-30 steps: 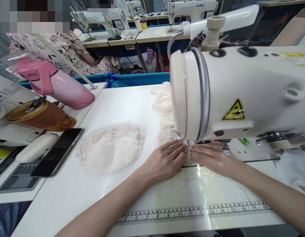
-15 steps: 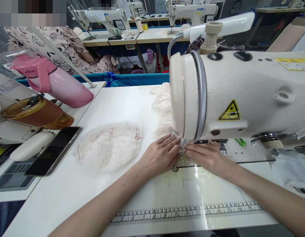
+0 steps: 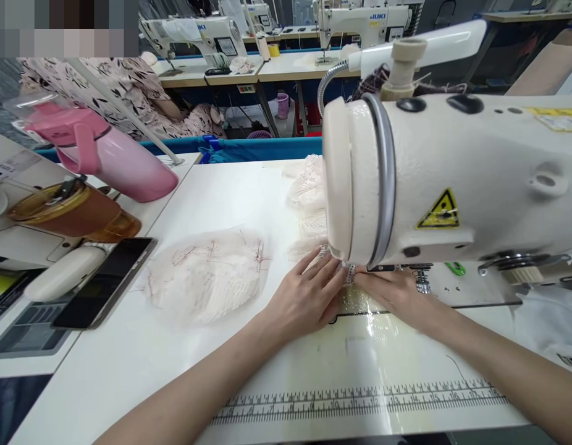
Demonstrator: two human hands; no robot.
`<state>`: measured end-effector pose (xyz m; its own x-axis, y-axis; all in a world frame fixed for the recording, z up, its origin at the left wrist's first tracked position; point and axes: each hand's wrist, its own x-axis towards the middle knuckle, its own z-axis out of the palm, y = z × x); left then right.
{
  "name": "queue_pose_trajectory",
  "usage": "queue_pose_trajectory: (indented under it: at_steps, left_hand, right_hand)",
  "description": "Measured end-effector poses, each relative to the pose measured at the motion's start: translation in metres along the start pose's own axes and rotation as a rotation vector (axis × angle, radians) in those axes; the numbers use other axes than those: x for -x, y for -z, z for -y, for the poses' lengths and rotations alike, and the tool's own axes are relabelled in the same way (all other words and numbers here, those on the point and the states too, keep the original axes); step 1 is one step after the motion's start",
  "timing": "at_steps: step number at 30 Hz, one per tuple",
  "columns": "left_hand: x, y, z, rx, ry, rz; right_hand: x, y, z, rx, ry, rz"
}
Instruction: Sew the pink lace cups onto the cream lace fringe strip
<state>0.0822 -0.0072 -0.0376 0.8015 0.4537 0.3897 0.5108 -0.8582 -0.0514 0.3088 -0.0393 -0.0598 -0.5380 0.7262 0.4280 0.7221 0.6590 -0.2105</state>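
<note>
A sewing machine (image 3: pixel 434 173) stands over the work, its head hiding the needle area. Pale pink lace fabric (image 3: pixel 308 191) lies bunched along the left of the head and runs under it. My left hand (image 3: pixel 309 293) lies on the near part of this lace, fingers stretched forward and slightly apart. Close to the needle area, my right hand (image 3: pixel 395 292) has its fingers pressed together at the lace strip (image 3: pixel 349 275) showing between the hands; the head partly covers its fingertips. Another sheer lace piece (image 3: pixel 207 275) with red thread marks rests on the table at left.
Left of the work are a black phone (image 3: pixel 105 283), an amber cup (image 3: pixel 73 210) and a pink bottle (image 3: pixel 114 154). A ruler strip (image 3: pixel 360 400) runs along the table's front edge. Green thread snips (image 3: pixel 455 268) lie behind my right hand. A person in patterned clothing (image 3: pixel 100 93) sits beyond.
My left hand has slid slightly forward over the lace. My right hand's fingertips have gone further behind the machine head. The whole view has shifted a little.
</note>
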Motion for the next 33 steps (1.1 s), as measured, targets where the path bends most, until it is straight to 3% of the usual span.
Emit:
queue_pose_trajectory:
  at_steps: [7, 11, 15, 26, 33]
  left_hand:
    - [0.001, 0.001, -0.005, -0.033, -0.005, 0.038]
    - [0.002, 0.0, -0.005, -0.037, -0.008, 0.027]
    - [0.002, 0.0, -0.006, -0.048, -0.006, 0.02]
    - [0.002, -0.003, -0.005, -0.045, 0.025, 0.049]
    - [0.002, -0.005, -0.006, -0.044, -0.069, -0.029]
  right_hand:
    - [0.005, -0.004, -0.003, -0.141, -0.063, 0.01]
    - [0.012, -0.008, -0.007, -0.14, -0.043, -0.008]
    - [0.018, -0.011, -0.014, -0.103, -0.126, -0.006]
    - [0.037, -0.052, -0.043, 0.028, -0.136, -0.085]
    - [0.033, -0.034, -0.034, 0.172, -0.083, -0.053]
